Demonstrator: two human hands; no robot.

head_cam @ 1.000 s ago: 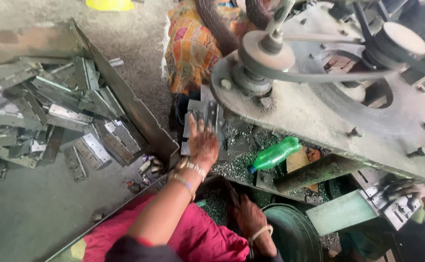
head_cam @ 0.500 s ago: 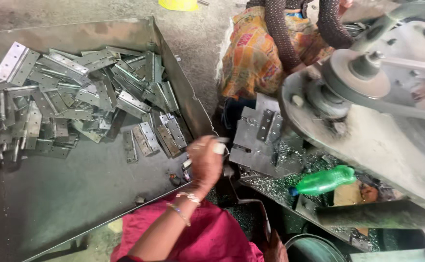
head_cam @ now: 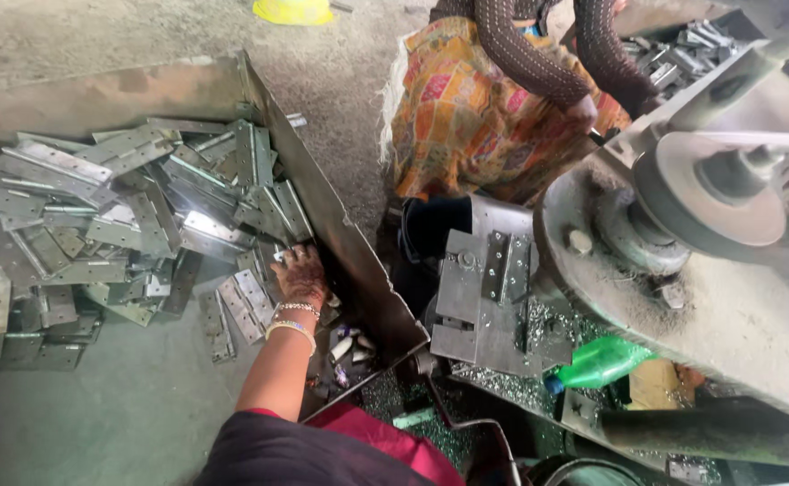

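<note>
Fingers [head_cam: 288,263] of my left hand [head_cam: 301,277] curl onto 1 hinge plate [head_cam: 252,297]; grip unclear. I judge it stiff, heavyish, sharp-edged: pinch its long edges. Right hand unseen.

Large grey metal tray [head_cam: 124,423], heaped flat steel hinge plates [head_cam: 115,216]; small loose parts [head_cam: 345,351] in its corner

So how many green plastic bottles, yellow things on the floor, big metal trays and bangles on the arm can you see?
Green plastic bottle: 1
Yellow thing on the floor: 1
Big sheet-metal tray: 1
Bangles on the wrist behind the left hand: 2
Total: 5
The flat grey metal hinge plates in the tray are piled too thickly to count.
</note>
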